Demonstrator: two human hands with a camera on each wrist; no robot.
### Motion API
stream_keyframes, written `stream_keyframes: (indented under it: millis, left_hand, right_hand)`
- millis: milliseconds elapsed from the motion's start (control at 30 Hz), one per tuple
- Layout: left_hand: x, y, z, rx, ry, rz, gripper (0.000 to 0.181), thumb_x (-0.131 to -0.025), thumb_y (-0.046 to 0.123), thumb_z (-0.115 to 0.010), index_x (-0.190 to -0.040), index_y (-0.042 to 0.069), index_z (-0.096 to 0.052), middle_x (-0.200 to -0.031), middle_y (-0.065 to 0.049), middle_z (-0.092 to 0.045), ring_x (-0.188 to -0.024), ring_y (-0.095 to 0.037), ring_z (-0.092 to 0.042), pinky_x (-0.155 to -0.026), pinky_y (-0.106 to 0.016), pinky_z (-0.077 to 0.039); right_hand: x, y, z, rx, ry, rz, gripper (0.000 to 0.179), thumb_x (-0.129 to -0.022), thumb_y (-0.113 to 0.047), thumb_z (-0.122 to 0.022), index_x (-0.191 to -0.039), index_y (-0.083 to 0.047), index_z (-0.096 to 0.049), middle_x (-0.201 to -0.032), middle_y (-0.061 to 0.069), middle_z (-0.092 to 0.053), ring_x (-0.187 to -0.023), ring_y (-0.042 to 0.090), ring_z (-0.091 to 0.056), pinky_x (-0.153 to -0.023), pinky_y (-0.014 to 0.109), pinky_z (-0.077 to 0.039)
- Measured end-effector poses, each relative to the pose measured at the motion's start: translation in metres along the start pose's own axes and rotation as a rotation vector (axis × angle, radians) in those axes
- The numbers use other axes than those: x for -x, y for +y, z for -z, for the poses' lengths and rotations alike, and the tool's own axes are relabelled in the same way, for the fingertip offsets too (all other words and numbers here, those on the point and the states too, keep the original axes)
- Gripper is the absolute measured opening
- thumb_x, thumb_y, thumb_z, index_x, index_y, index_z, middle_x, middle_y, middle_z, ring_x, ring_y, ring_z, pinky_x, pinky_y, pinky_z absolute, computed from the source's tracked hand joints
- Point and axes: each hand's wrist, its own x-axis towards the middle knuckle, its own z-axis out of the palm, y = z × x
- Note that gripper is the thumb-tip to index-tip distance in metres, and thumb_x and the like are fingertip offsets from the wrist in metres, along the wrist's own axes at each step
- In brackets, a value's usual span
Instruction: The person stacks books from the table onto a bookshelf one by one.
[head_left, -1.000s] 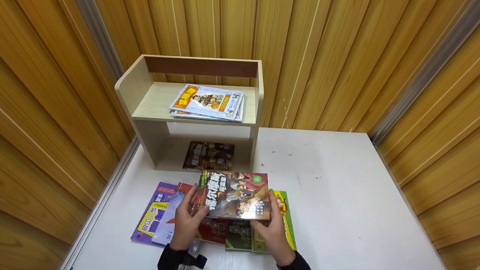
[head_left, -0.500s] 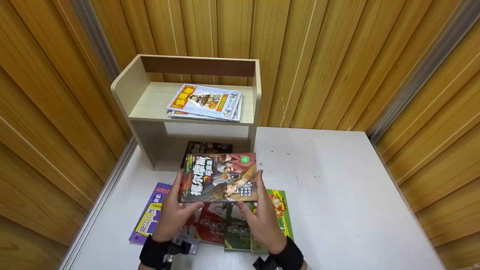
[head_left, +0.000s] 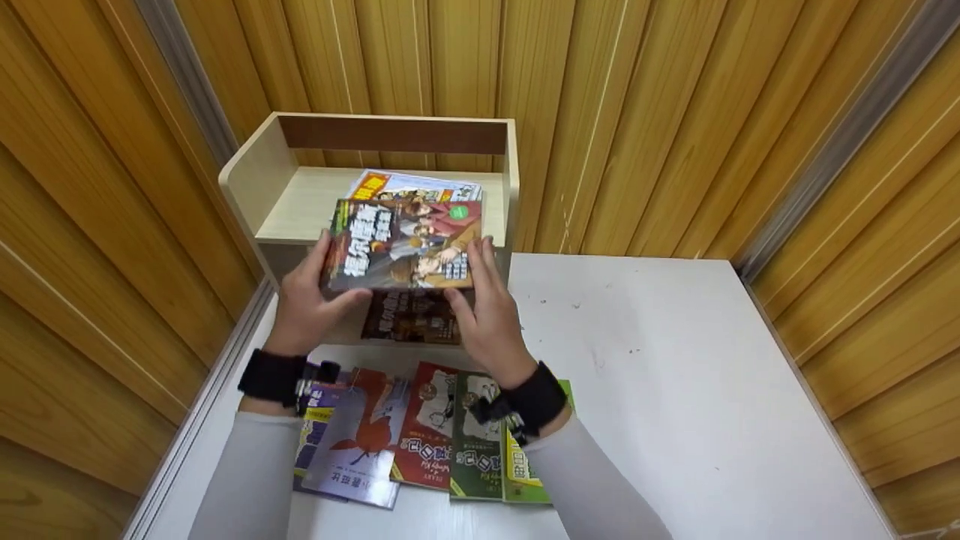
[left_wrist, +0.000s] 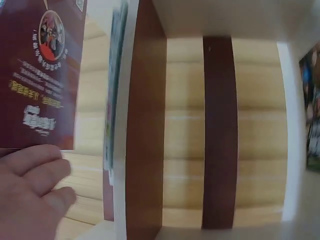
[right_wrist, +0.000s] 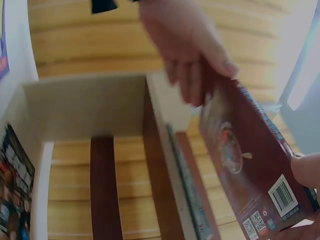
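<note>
Beige shelf (head_left: 296, 214) | upper: booklets (head_left: 420, 187) | lower: book (head_left: 409, 319) | left grip (head_left: 304, 307), right grip (head_left: 491, 319): volume (head_left: 405, 244)

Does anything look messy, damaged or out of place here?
Nothing looks spilled. Small dark marks on the white tabletop, beside the shelf, stand out against its plain surface. In front, the lilac book lies askew, overlapping the purple book.

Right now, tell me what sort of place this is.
Likely a small booth set up for tabletop work: wood-look panels stand on three sides of a white table, which bears a small bookshelf.
</note>
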Motion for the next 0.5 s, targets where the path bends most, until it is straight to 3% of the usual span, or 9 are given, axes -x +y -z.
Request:
stream_keyframes:
  millis: [33, 167, 267, 367, 500]
  left_hand:
    - [-0.013, -0.001, 0.004, -0.019, 0.000, -0.004, 0.107, -0.084, 0.023, -0.091, -0.165, -0.004, -0.027, -0.157, -0.034, -0.049, -0.139, -0.048, -0.055, -0.120, -0.056, -0.045]
    - [-0.061, -0.010, 0.015, -0.074, -0.023, 0.009, 0.102, -0.090, 0.032, -0.086, -0.166, -0.002, -0.027, -0.160, -0.033, -0.046, -0.145, -0.048, -0.050, -0.124, -0.057, -0.040]
    - [-0.088, -0.018, 0.016, -0.073, -0.069, 0.041, 0.098, -0.095, 0.037, -0.081, -0.167, -0.001, -0.027, -0.165, -0.029, -0.041, -0.153, -0.046, -0.042, -0.128, -0.057, -0.034]
    - [-0.103, -0.024, 0.011, -0.061, -0.133, 0.085, 0.097, -0.097, 0.044, -0.078, -0.168, 0.003, -0.026, -0.168, -0.027, -0.038, -0.156, -0.044, -0.038, -0.129, -0.056, -0.032]
    - [-0.111, -0.026, 0.009, -0.100, -0.208, 0.140, 0.098, -0.098, 0.052, -0.074, -0.169, 0.006, -0.025, -0.172, -0.023, -0.032, -0.162, -0.040, -0.029, -0.132, -0.056, -0.026]
  right_hand:
    - [-0.013, 0.000, -0.002, 0.007, -0.003, -0.010, 0.069, -0.112, -0.024, -0.054, -0.168, 0.000, -0.021, -0.177, 0.024, -0.007, -0.164, 0.038, -0.018, -0.132, 0.054, -0.026]
    - [-0.062, 0.003, -0.009, 0.044, -0.021, -0.051, 0.067, -0.114, -0.027, -0.050, -0.169, -0.003, -0.022, -0.178, 0.023, -0.005, -0.165, 0.036, -0.017, -0.133, 0.049, -0.026]
    - [-0.085, 0.007, -0.013, 0.085, -0.030, -0.080, 0.066, -0.115, -0.027, -0.047, -0.169, -0.002, -0.020, -0.178, 0.024, -0.005, -0.165, 0.034, -0.016, -0.133, 0.047, -0.027]
    - [-0.096, 0.011, -0.015, 0.156, -0.033, -0.109, 0.066, -0.115, -0.025, -0.046, -0.169, -0.001, -0.018, -0.177, 0.026, -0.005, -0.166, 0.036, -0.014, -0.134, 0.047, -0.026]
    - [-0.097, 0.014, -0.016, 0.311, -0.065, -0.102, 0.068, -0.115, -0.023, -0.044, -0.170, 0.000, -0.012, -0.175, 0.032, -0.001, -0.165, 0.043, -0.004, -0.136, 0.051, -0.017]
